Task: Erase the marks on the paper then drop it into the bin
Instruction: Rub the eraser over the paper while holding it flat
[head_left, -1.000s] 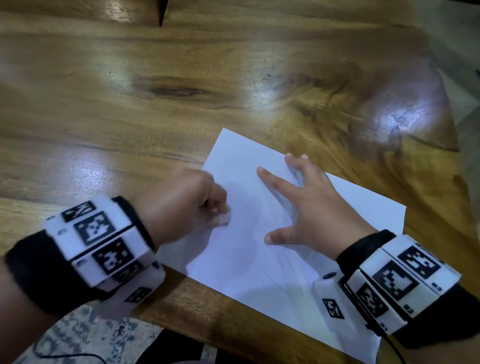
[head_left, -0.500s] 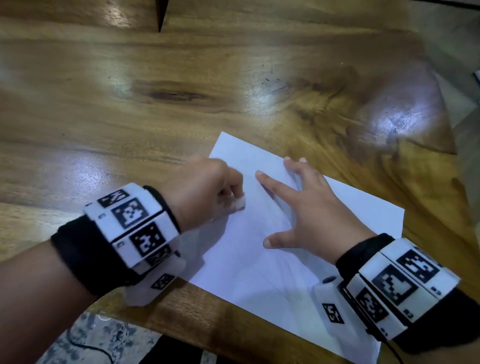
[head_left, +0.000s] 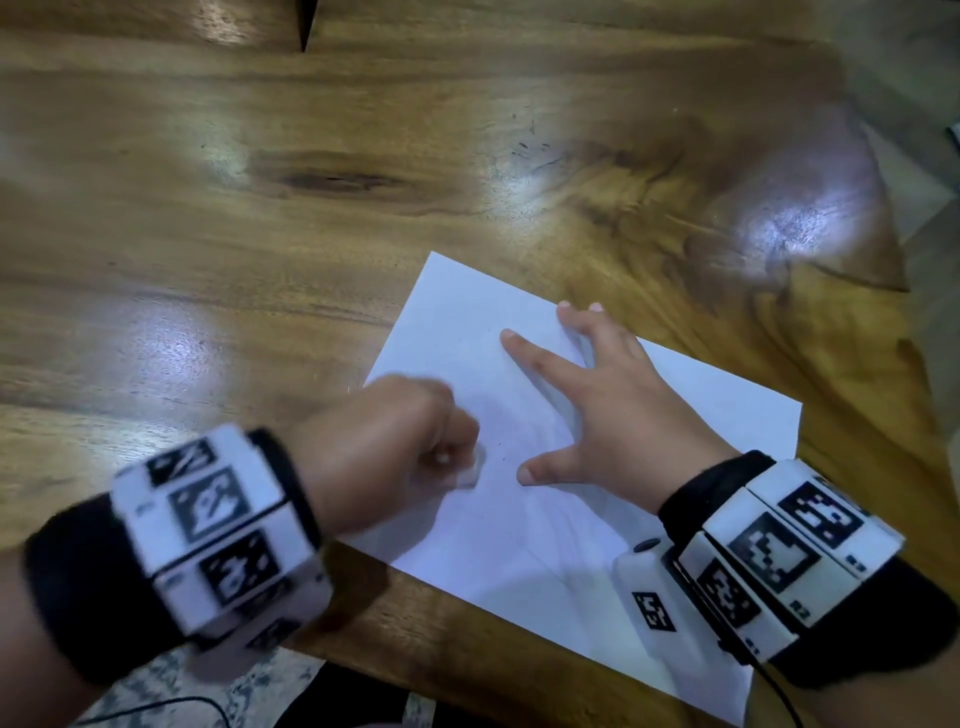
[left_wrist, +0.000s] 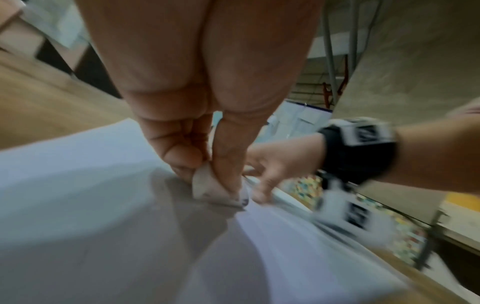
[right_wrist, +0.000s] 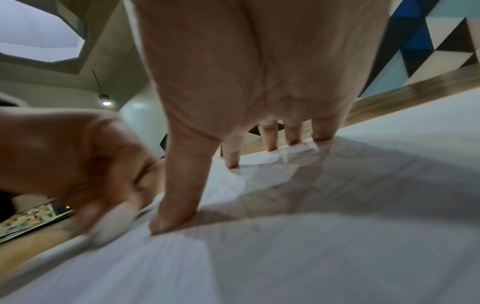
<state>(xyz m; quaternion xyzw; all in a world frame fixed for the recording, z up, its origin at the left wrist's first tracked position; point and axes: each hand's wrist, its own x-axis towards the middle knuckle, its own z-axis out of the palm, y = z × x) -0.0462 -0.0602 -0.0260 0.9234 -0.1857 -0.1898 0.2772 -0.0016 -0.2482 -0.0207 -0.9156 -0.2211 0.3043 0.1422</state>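
Two hands on white paper sheet (head_left: 519, 545), right hand (head_left: 618, 410) splayed flat pressing it, left hand (head_left: 384, 447) pinching small white eraser (head_left: 470, 470), nearer the person than half a second ago.

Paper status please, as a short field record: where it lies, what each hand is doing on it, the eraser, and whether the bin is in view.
paper: white sheet, flat on the wooden table
left hand: pinches a white eraser, its tip on the sheet
right hand: open, fingers spread, pressing the sheet down
marks: too faint to judge
bin: not in any view
stage: erasing, drop not yet done
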